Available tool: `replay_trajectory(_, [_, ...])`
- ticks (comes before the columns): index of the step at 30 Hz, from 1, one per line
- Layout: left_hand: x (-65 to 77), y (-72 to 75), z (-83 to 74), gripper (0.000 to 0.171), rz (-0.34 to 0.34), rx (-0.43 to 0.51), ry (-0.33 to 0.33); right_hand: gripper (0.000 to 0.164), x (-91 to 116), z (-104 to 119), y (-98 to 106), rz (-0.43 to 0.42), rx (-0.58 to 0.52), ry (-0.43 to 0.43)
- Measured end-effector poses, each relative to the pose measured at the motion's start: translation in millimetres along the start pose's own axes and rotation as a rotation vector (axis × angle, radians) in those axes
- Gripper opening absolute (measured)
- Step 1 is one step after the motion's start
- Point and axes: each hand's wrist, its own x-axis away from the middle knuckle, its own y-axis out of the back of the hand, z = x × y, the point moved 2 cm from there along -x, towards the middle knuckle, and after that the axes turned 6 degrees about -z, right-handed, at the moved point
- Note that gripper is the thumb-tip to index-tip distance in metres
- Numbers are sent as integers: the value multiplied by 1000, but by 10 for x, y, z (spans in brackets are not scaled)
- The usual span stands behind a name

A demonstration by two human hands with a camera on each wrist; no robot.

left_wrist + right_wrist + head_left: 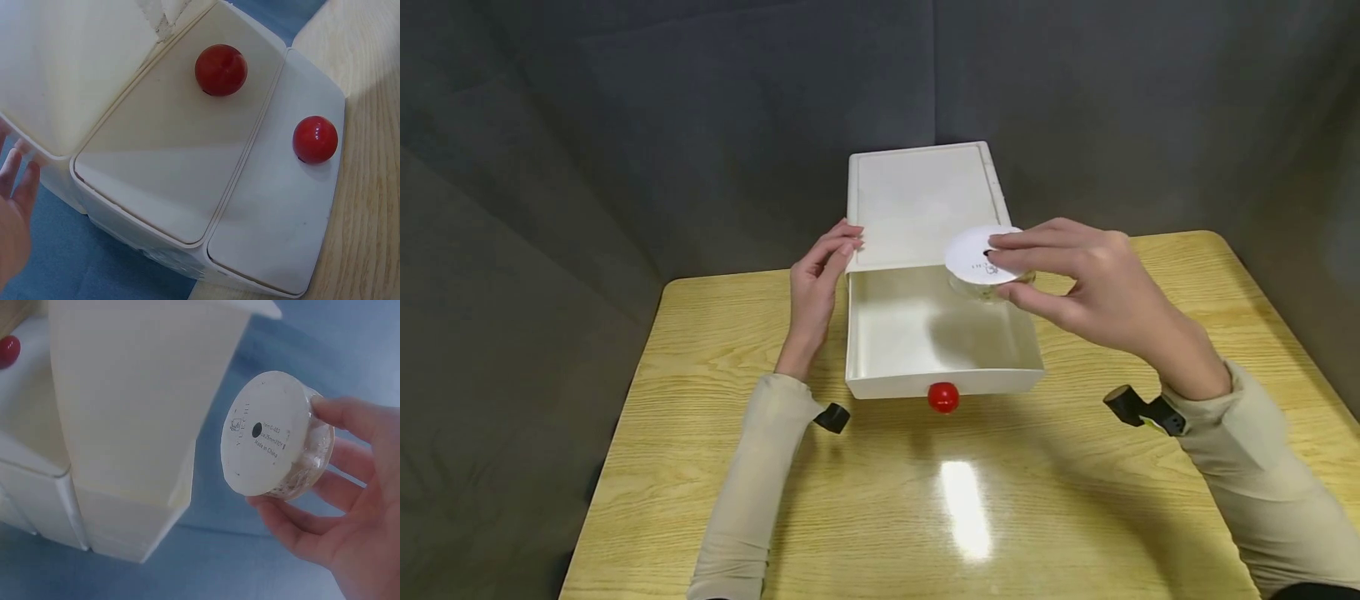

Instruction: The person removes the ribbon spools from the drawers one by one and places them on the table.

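My right grip [1093, 279] pinches the spool [970, 250] at its edge, thumb opposing fingers, above the right rear of the open drawer [887, 386]. I judge the spool light and stiff, its clear wrapping slippery; take hold around the rim, clear of the flat faces. My left grip [812, 287], fingers loosely extended, rests against the cabinet [925, 196] behind the drawer's left side. The surface [700, 467] lies beneath the drawer.
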Motion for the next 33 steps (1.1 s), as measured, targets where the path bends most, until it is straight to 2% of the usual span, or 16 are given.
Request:
replay_trajectory(6, [1, 6, -5, 23, -2, -6, 3, 55, 58, -87, 98, -46, 14, -56])
replay_trajectory(12, [4, 4, -3, 23, -7, -11, 10, 26, 151, -222, 166, -64, 40, -114])
replay_trajectory(17, [1, 1, 7, 23, -6, -1, 8, 28, 233, -324, 209, -56, 93, -173])
replay_trajectory(24, [-1, 12, 15, 23, -7, 5, 4, 33, 361, -437, 240, -98, 128, -270])
replay_trajectory(33, [-13, 58, 15, 23, -18, 1, 0, 31, 531, -630, 213, -58, 201, -369])
